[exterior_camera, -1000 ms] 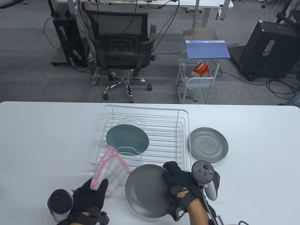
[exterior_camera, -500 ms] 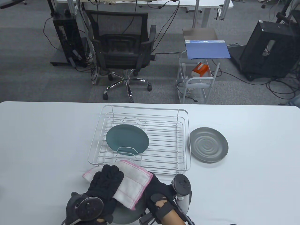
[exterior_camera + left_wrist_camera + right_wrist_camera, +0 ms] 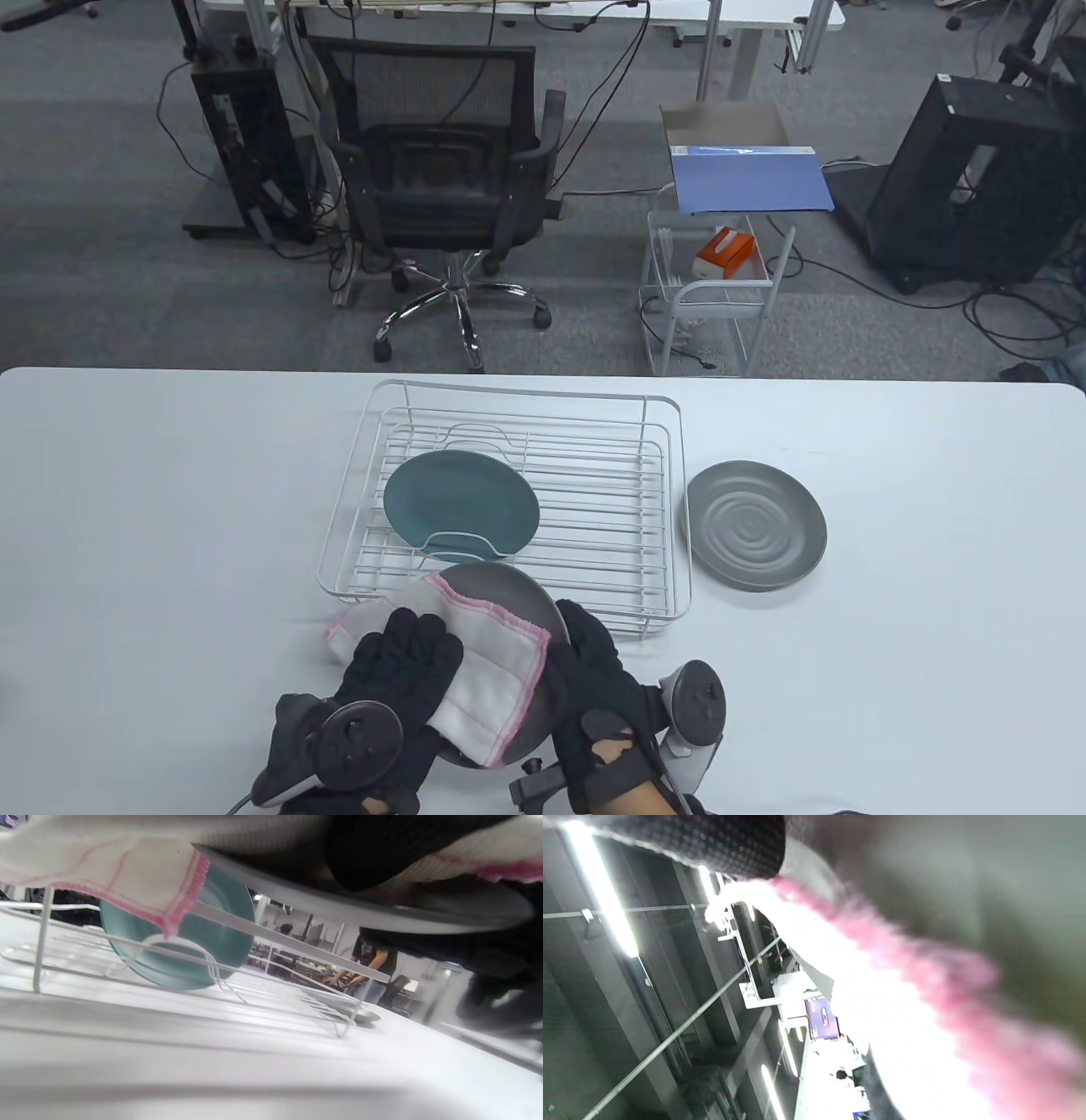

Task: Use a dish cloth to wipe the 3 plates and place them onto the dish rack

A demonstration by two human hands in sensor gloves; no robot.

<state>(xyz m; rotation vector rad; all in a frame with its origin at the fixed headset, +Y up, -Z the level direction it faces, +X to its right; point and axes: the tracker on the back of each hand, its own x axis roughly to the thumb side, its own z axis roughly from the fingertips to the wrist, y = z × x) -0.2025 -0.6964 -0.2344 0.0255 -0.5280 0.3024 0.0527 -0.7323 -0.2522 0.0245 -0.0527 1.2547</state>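
Note:
A dark grey plate (image 3: 509, 587) is held tilted above the table just in front of the dish rack (image 3: 670, 509). My right hand (image 3: 590, 658) grips its right rim. My left hand (image 3: 407, 658) holds the white, pink-edged dish cloth (image 3: 488, 671) against the plate's face, fingers on top. In the left wrist view the dish cloth (image 3: 127, 874) drapes over the grey plate's rim (image 3: 339, 906), with a dark digit curled across it. A teal plate (image 3: 462, 507) leans in the rack. A ridged grey plate (image 3: 755, 524) lies on the table right of the rack.
The white table (image 3: 170, 509) stretches left and right of the rack. Beyond its far edge stand an office chair (image 3: 450, 187) and a small wire cart (image 3: 713, 314). The right wrist view shows only blurred cloth and ceiling.
A second ago the cloth hung left of the plate; my left hand then laid it on the plate. Since half a second ago both hands and the plate have shifted toward the rack.

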